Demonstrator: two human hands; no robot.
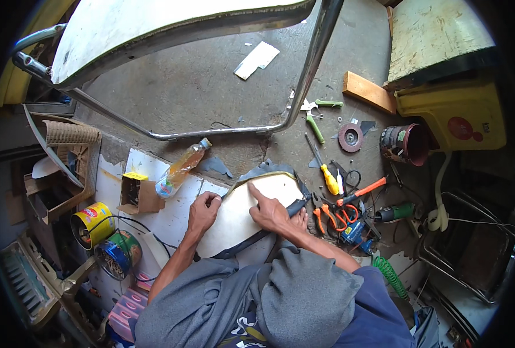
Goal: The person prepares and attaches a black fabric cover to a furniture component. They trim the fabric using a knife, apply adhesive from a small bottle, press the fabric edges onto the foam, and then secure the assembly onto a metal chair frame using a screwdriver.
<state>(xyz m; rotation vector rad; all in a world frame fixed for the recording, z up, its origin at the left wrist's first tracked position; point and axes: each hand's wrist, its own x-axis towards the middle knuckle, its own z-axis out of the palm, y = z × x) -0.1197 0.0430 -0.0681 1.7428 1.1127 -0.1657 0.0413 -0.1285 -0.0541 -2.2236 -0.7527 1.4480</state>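
Left forearm [176, 261]: rises from the lower edge, slanting inward to the wrist.

Right forearm [324, 251]: comes in from lower right, slanting up and left across the panel's right edge.

Left hand [203, 212]: at the panel's upper left edge; back of hand up, fingers curled, thumb and forefinger drawn close together. Narrow grip; cannot tell whether the dark covering is pinched between them.

Right hand [269, 212]: over the panel's right half; forefinger straight, its tip at the upper edge, remaining fingers bent under. Cannot tell whether the bent fingers hold anything.

Seat panel [225, 230]: one, cream-white, rounded, tilted, directly before the person, between and beneath the hands; dark covering [267, 168] along its margin, ragged at the upper edge.

Bare toes [300, 220]: beside the right wrist, at the panel's right edge.

Floor, beyond the panel's right edge: combination pliers [321, 219], orange handles, jaws parted; hammer [364, 190], orange handle; screwdriver [329, 178], yellow handle; farther, flap disc [350, 137], reddish-brown.

Floor, beyond the panel's upper left edge: clear plastic bottle [182, 167], lying, amber contents.

Farthest: tubular metal chair frame [311, 69], bearing a white curved board [153, 32].
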